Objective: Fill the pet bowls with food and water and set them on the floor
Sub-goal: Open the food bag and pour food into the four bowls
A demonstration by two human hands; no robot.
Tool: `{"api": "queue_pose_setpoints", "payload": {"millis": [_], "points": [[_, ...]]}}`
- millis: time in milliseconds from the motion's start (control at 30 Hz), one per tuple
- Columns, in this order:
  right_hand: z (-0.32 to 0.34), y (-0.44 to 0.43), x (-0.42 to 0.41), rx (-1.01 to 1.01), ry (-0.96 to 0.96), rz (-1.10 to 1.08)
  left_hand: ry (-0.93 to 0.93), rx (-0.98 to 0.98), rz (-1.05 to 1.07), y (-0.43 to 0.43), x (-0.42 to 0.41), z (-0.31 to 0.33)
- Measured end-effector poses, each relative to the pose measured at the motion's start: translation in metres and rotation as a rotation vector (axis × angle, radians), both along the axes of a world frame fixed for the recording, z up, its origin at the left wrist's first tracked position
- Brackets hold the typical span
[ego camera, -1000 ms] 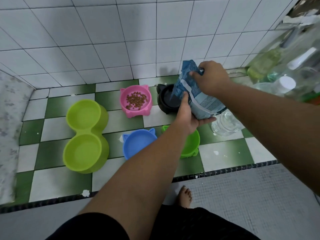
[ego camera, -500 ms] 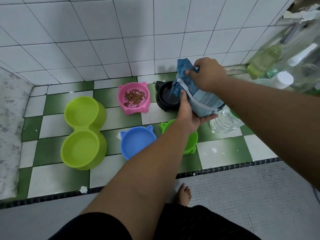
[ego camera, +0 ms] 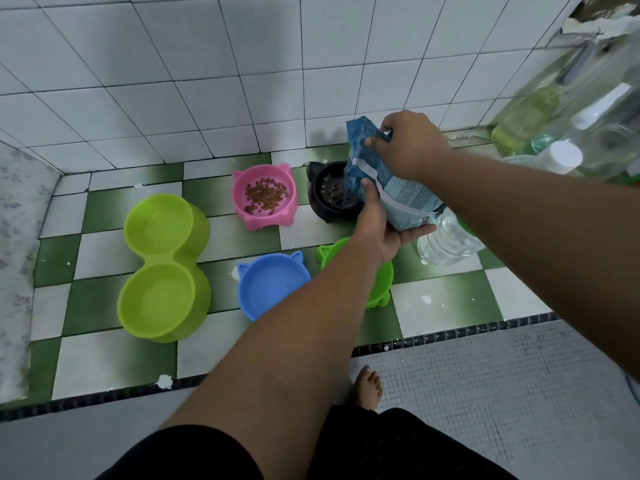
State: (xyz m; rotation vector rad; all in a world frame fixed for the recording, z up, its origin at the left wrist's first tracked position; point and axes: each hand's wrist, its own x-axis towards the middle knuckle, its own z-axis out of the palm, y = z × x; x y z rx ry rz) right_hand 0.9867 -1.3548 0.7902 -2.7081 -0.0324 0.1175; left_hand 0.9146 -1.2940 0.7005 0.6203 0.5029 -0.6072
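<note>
Checkered green-and-white floor (ego camera: 104, 358) tiles are meeting a white tiled wall. Right of centre, the right hand (ego camera: 408, 143) is pinching the top of a blue food bag (ego camera: 398, 192), fingers clamped on it. The left hand (ego camera: 381, 233) is cupping the bag's bottom, fingers curled underneath. The bag is tilting over the black bowl (ego camera: 329, 199), which is holding some kibble, like the pink bowl (ego camera: 265, 195) just left of it.

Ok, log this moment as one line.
step: pouring kibble; food bag: tilted over black bowl; left hand: supports bag; right hand: grips bag top; pink bowl: has kibble
</note>
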Motion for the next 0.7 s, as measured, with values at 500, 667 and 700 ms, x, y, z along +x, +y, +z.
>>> {"api": "queue_pose_setpoints", "payload": {"millis": [500, 667, 700], "points": [[-0.002, -0.007, -0.008, 0.058, -0.014, -0.022, -0.034, 0.094, -0.086, 0.008, 0.000, -0.006], [-0.002, -0.008, -0.016, 0.080, -0.051, -0.020, -0.068, 0.181, -0.122, 0.018, 0.005, -0.006], [-0.002, -0.008, -0.017, 0.088, -0.059, -0.017, -0.075, 0.190, -0.128, 0.020, 0.005, -0.005]]}}
